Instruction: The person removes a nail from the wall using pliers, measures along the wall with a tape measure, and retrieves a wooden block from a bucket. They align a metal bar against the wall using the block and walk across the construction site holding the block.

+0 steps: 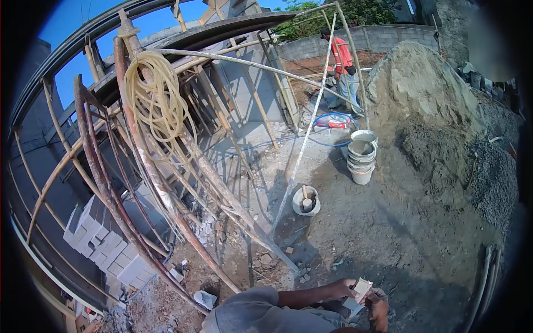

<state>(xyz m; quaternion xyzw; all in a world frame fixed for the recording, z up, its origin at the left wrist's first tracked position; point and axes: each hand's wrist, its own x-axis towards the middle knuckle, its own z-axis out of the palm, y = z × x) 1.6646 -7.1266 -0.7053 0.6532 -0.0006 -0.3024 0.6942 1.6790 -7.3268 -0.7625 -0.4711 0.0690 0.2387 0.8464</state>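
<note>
At the bottom of the head view, my left hand (pixel 342 289) comes in from the left, its fingers closed on the upper left side of a small pale piece (pixel 362 287). Close beside it, my right hand (pixel 378 308) has its fingers bent around the right edge of the same piece. The piece is flat and cream-coloured with a ragged top edge; I cannot make out what it is. A lighter strip (pixel 351 303) shows just below it, between the hands.
A bucket with a tool (pixel 306 201) and stacked buckets (pixel 361 161) stand ahead. Wooden poles (pixel 161 177) with a coiled hose (pixel 158 102) and grey blocks (pixel 108 244) are left. A co-worker (pixel 343 61) stands beyond; a sand pile (pixel 422 83) rises right.
</note>
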